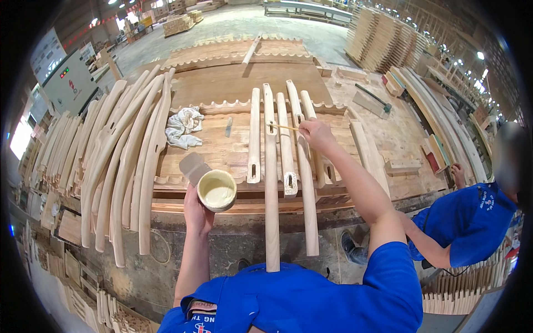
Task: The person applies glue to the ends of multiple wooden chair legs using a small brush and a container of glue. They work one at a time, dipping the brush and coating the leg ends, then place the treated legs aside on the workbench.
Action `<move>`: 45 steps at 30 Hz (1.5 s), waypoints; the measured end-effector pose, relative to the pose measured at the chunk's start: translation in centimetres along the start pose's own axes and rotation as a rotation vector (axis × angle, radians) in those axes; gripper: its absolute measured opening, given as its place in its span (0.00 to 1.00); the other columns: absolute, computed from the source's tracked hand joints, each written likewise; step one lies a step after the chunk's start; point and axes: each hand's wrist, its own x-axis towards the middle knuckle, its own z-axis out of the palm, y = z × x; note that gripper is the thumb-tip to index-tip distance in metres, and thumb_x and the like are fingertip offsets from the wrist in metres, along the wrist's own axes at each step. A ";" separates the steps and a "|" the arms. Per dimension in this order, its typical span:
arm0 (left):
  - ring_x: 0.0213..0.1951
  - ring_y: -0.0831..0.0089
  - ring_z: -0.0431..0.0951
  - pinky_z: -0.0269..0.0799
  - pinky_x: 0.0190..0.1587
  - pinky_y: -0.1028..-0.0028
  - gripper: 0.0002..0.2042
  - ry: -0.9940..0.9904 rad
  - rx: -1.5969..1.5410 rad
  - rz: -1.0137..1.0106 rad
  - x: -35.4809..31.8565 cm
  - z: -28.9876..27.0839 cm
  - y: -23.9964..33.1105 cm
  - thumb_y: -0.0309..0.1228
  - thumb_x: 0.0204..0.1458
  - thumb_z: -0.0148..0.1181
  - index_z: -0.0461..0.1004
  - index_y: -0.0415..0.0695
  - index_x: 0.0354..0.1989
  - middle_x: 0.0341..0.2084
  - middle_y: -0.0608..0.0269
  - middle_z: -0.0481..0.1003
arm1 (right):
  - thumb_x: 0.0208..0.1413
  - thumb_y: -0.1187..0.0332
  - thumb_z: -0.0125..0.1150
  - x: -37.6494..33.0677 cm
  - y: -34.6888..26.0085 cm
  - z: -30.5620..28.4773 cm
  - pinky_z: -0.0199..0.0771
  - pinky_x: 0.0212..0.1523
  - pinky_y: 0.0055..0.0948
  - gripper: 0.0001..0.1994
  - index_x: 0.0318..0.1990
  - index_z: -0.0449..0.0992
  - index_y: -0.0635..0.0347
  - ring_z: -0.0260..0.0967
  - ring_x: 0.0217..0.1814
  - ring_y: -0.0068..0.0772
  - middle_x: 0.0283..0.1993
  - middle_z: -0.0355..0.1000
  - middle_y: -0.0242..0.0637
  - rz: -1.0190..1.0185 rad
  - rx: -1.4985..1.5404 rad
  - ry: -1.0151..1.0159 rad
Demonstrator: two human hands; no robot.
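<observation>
My left hand (198,210) is wrapped round a cup (229,206) of pale cream paste, which looks like glue. A brown flap (194,167) sticks up beside its rim; whether it belongs to the cup I cannot tell. Between the fingers of my right hand (317,134) is a thin stick (286,127). Its tip is at the slot in a long wooden rail (271,188), which reaches toward my body. Several similar slotted wooden pieces lie alongside, among them a short one (254,133) to the left and a long one (308,205) to the right.
The pieces rest across a wooden bench with a scalloped strip (222,105). A white rag (184,126) lies left of them, near stacked curved wooden legs (130,161). A hammer (377,100) lies at the right. A co-worker in blue (472,222) stands at my right.
</observation>
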 end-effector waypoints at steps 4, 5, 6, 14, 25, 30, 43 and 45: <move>0.50 0.69 0.74 0.70 0.52 0.69 0.17 -0.011 0.001 -0.016 -0.8 -1.8 -0.1 0.34 0.64 0.40 0.63 0.41 0.57 0.48 0.59 0.72 | 0.55 0.64 0.55 -0.2 -0.1 -0.1 0.62 0.45 0.46 0.06 0.34 0.77 0.53 0.70 0.42 0.42 0.35 0.72 0.36 -0.011 0.084 0.029; 0.50 0.69 0.74 0.70 0.52 0.70 0.17 -0.030 -0.006 -0.018 -0.8 -1.9 -0.1 0.34 0.64 0.40 0.63 0.41 0.57 0.48 0.60 0.72 | 0.55 0.65 0.55 0.0 0.2 0.0 0.61 0.45 0.46 0.06 0.34 0.77 0.53 0.70 0.42 0.42 0.35 0.72 0.36 -0.015 0.073 0.049; 0.50 0.69 0.74 0.70 0.52 0.70 0.17 -0.022 -0.014 -0.025 -0.8 -1.9 -0.3 0.34 0.64 0.39 0.64 0.41 0.56 0.48 0.60 0.72 | 0.55 0.65 0.55 0.0 0.4 0.0 0.61 0.45 0.46 0.06 0.34 0.77 0.52 0.70 0.42 0.42 0.35 0.72 0.36 -0.019 0.063 0.069; 0.49 0.70 0.74 0.72 0.50 0.70 0.17 -0.009 0.021 0.013 -0.7 -2.2 1.8 0.36 0.64 0.39 0.65 0.40 0.55 0.46 0.61 0.73 | 0.55 0.66 0.56 -0.3 1.1 0.2 0.67 0.38 0.40 0.06 0.34 0.77 0.55 0.71 0.35 0.43 0.29 0.72 0.40 -0.115 0.113 0.097; 0.48 0.70 0.75 0.72 0.50 0.69 0.17 -0.035 -0.024 -0.047 0.9 -2.8 1.6 0.36 0.64 0.40 0.65 0.41 0.55 0.45 0.61 0.73 | 0.54 0.65 0.55 -1.8 0.9 0.1 0.63 0.42 0.43 0.05 0.33 0.77 0.52 0.70 0.40 0.43 0.32 0.72 0.36 0.028 0.041 0.081; 0.46 0.69 0.75 0.72 0.49 0.70 0.16 -0.010 -0.001 -0.079 0.5 -2.3 0.8 0.35 0.63 0.41 0.64 0.42 0.55 0.44 0.60 0.74 | 0.53 0.70 0.58 -2.7 0.0 -0.6 0.68 0.40 0.39 0.05 0.35 0.77 0.58 0.71 0.37 0.47 0.32 0.72 0.43 -0.045 0.023 0.003; 0.36 0.63 0.80 0.77 0.39 0.65 0.17 0.071 -0.089 -0.423 -3.7 -3.5 -5.3 0.41 0.58 0.50 0.69 0.38 0.46 0.33 0.52 0.77 | 0.54 0.66 0.55 -0.8 0.0 0.7 0.63 0.39 0.43 0.05 0.33 0.76 0.54 0.70 0.37 0.44 0.30 0.71 0.39 -0.065 0.011 0.061; 0.40 0.58 0.79 0.76 0.44 0.61 0.23 0.103 -0.221 -0.509 -4.8 -4.3 -6.6 0.44 0.58 0.46 0.67 0.35 0.50 0.39 0.48 0.76 | 0.55 0.66 0.55 -1.1 -0.6 0.6 0.63 0.40 0.43 0.05 0.33 0.75 0.54 0.70 0.38 0.44 0.31 0.71 0.39 -0.080 0.120 0.001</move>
